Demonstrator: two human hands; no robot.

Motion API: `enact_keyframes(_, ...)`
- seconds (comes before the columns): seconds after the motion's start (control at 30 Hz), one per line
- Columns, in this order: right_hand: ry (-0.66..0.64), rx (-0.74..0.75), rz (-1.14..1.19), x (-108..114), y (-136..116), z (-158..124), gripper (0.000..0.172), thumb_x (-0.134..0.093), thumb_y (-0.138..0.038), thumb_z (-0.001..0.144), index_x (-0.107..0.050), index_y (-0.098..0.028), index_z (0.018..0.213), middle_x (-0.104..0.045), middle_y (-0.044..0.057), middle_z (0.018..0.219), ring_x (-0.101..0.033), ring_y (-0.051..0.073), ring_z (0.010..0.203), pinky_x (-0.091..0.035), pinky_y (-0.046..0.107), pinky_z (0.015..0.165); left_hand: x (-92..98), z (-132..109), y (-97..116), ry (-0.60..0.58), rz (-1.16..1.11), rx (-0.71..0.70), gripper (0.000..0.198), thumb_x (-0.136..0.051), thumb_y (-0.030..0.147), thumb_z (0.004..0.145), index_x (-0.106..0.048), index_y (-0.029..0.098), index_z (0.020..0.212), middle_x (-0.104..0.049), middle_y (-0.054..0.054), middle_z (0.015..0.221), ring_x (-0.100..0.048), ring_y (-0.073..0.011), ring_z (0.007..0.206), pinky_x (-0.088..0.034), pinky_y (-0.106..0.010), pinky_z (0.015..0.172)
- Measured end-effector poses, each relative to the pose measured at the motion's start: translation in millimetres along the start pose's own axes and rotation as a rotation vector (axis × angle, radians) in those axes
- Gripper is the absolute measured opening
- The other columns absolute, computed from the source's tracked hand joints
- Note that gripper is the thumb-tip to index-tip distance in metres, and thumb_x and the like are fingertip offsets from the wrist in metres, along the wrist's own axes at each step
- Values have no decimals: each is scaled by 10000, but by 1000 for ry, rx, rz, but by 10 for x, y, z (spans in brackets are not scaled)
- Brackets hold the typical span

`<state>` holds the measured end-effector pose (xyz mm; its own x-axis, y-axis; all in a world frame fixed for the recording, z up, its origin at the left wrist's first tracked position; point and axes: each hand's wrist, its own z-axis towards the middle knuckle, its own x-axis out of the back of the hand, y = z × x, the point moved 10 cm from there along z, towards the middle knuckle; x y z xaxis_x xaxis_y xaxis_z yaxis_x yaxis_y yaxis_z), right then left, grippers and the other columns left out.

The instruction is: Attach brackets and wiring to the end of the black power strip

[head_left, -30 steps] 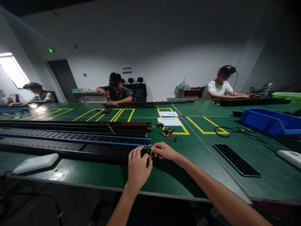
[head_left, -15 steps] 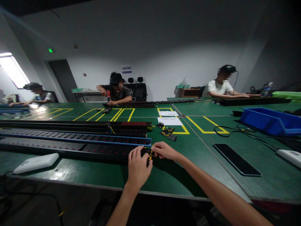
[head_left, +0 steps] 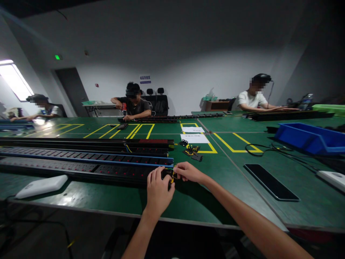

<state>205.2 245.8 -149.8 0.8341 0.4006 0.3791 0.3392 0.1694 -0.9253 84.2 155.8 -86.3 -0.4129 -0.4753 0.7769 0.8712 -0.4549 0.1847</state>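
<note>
Several long black power strips (head_left: 81, 162) lie side by side on the green table (head_left: 205, 187), reaching off to the left. My left hand (head_left: 157, 192) is curled over the right end of the nearest strip, gripping it. My right hand (head_left: 188, 172) pinches a small yellow wire (head_left: 172, 177) at that same end, fingers pressed together. What lies under the fingers is hidden.
Small black brackets (head_left: 192, 151) and two white paper sheets (head_left: 194, 138) lie beyond my hands. A black phone (head_left: 271, 181), a black cable (head_left: 258, 149), a blue bin (head_left: 309, 138) and a white box (head_left: 332, 178) sit right. A white device (head_left: 41, 186) lies left. Three people work at far tables.
</note>
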Motion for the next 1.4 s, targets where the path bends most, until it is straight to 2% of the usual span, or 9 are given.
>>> enact_keyframes(1.4, 0, -5, 7, -4, 36, 11, 431, -600, -589, 864, -609, -160, 823, -650, -1, 672, -496, 62, 426, -371, 183, 406, 8, -3, 10, -4, 7, -4, 60, -660, 258, 832, -693, 238, 878, -596, -101, 1331, -501, -322, 1278, -399, -541, 1085)
